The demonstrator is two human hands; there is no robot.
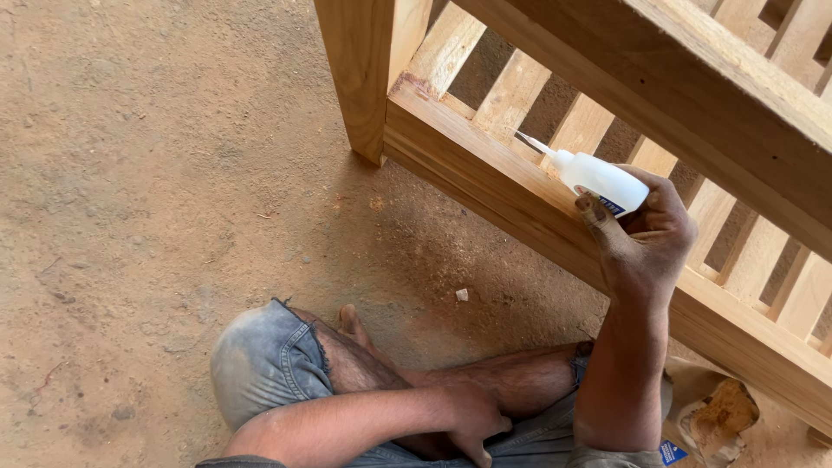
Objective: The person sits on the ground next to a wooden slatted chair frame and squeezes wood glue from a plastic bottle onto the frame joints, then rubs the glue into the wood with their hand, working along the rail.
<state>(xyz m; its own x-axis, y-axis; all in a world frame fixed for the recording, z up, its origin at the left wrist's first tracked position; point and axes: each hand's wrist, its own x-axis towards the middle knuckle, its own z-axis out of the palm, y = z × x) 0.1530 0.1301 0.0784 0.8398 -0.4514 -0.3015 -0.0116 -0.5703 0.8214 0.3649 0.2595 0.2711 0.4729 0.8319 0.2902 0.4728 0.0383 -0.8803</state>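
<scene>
My right hand [646, 230] grips a small white glue bottle [594, 176] with a thin pointed nozzle. The nozzle tip rests at the top edge of the lower rail [485, 178] of a light wooden slatted frame, close to a slat joint. My left hand [472, 420] lies low on my crossed legs with its fingers loosely curled and nothing in it. I sit on the ground in worn denim shorts [264, 360].
The frame's upright leg [364, 74] stands on the brown dirt floor [147, 173]. An upper rail [693, 82] crosses the top right above several slats. A small pale chip [462, 295] lies on the ground. A rough wood block [715, 416] sits at bottom right.
</scene>
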